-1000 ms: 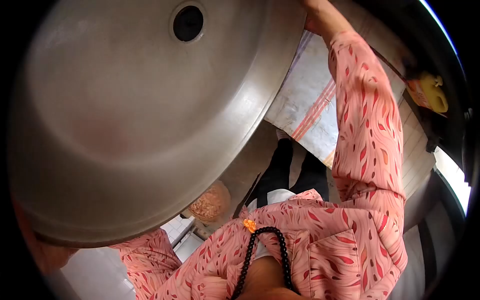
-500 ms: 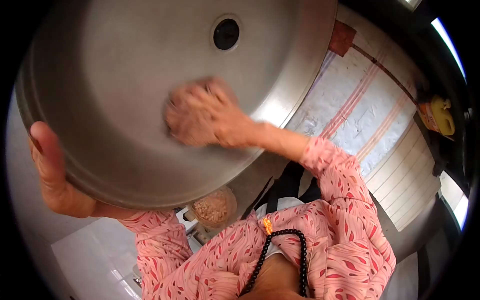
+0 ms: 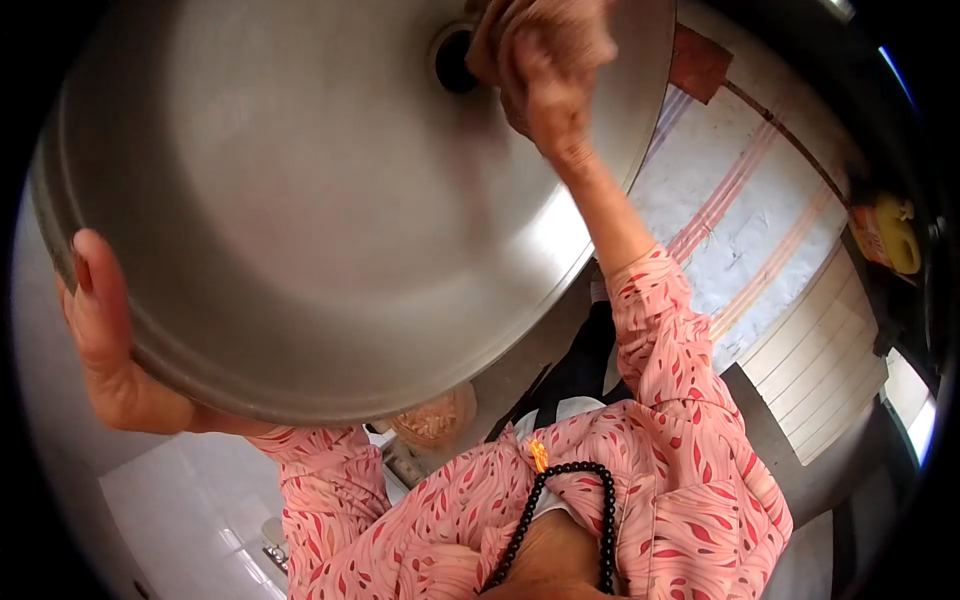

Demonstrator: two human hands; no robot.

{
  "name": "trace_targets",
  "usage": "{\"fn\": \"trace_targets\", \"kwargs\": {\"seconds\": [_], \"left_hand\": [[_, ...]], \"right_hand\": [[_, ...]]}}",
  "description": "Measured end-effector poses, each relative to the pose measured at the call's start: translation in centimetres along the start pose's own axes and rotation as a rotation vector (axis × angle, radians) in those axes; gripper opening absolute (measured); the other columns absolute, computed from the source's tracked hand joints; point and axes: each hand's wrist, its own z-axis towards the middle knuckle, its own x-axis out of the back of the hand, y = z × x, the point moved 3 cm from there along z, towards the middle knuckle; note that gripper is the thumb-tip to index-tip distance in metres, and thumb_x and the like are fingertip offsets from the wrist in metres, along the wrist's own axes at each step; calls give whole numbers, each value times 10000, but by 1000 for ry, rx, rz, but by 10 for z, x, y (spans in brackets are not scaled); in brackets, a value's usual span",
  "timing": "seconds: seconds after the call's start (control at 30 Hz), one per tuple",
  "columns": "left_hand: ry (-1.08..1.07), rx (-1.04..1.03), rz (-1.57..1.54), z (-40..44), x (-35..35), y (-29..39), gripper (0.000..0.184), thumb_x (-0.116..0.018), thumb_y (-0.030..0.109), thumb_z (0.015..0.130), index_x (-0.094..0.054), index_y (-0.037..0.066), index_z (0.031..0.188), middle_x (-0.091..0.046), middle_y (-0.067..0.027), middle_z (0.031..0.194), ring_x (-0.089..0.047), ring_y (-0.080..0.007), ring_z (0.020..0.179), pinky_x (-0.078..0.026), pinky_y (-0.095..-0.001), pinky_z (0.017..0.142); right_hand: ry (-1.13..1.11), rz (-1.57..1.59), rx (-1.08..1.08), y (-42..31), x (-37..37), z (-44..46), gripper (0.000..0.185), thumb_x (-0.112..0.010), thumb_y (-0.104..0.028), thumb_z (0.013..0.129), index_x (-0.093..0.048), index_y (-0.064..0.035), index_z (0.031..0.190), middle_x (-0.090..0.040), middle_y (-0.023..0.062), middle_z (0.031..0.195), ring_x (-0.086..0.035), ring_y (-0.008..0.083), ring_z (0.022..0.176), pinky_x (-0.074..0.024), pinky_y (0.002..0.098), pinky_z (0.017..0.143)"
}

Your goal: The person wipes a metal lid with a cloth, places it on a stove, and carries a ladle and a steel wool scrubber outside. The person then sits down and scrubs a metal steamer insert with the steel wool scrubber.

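Observation:
A large grey metal lid (image 3: 300, 200), tilted up with its hollow side facing me, fills the upper left. It has a dark round hole or fitting (image 3: 456, 60) near its middle. My left hand (image 3: 110, 340) grips the rim at the lower left, thumb on the inner side and the fingers mostly hidden behind. Against the inner surface, just right of the dark fitting, my right hand (image 3: 550, 85) presses a crumpled brownish cloth (image 3: 540, 30), partly blurred.
A round container (image 3: 435, 418) with pale pieces stands below the lid. To the right are a striped sheet (image 3: 740, 220), a reddish square piece (image 3: 698, 65) with a long thin handle, a yellow jug (image 3: 888, 235) and a slatted pale board (image 3: 820, 350).
My right hand came from beyond the lid's right edge onto its inner surface, then moved up and right with the cloth. The lid shifted slightly right and up.

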Motion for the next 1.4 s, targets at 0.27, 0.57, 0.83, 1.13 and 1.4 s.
{"fn": "trace_targets", "kwargs": {"seconds": [0.27, 0.57, 0.83, 1.13, 1.4], "left_hand": [[-26, -43, 51, -1, 19, -10, 551, -566, 224, 780, -438, -70, 1228, -530, -192, 1205, -521, -252, 1105, -373, -344, 983], [-96, 23, 49, -15, 11, -36, 659, -603, 211, 729, -395, -66, 1290, -504, -191, 1245, -495, -252, 1137, -339, -334, 1004], [-74, 135, -183, -43, -8, -32, 778, -628, 194, 660, -356, -74, 1337, -475, -202, 1281, -470, -263, 1170, -308, -332, 1025], [-43, 174, -155, -47, -27, -14, 887, -568, 203, 539, -333, -105, 1338, -435, -236, 1306, -430, -295, 1217, -282, -354, 1048], [-93, 198, -73, -26, -5, -17, 868, -516, 166, 535, -332, -98, 1341, -459, -222, 1283, -453, -274, 1192, -291, -323, 1035]], "right_hand": [[16, -731, 124, 34, 16, 28, 284, -558, -148, 791, -550, -8, 1038, -635, 128, 947, -586, 325, 886, -429, 435, 824], [-606, -352, 293, 47, -52, -179, 354, -604, -151, 672, -601, -76, 1018, -571, 112, 1110, -452, 359, 1112, -272, 550, 978], [-1004, -1182, 890, -79, -140, 7, 451, -655, -232, 590, -624, -132, 1029, -510, 132, 1205, -313, 392, 1268, -85, 686, 1008], [-291, -1248, 370, 188, 106, 108, 461, -455, -277, 872, -484, -44, 1269, -409, 236, 1320, -352, 396, 1231, -247, 492, 1011], [-242, -276, 90, 14, 2, 36, 347, -530, -183, 873, -515, -36, 1186, -541, 137, 1165, -526, 264, 1050, -411, 344, 897]]}}
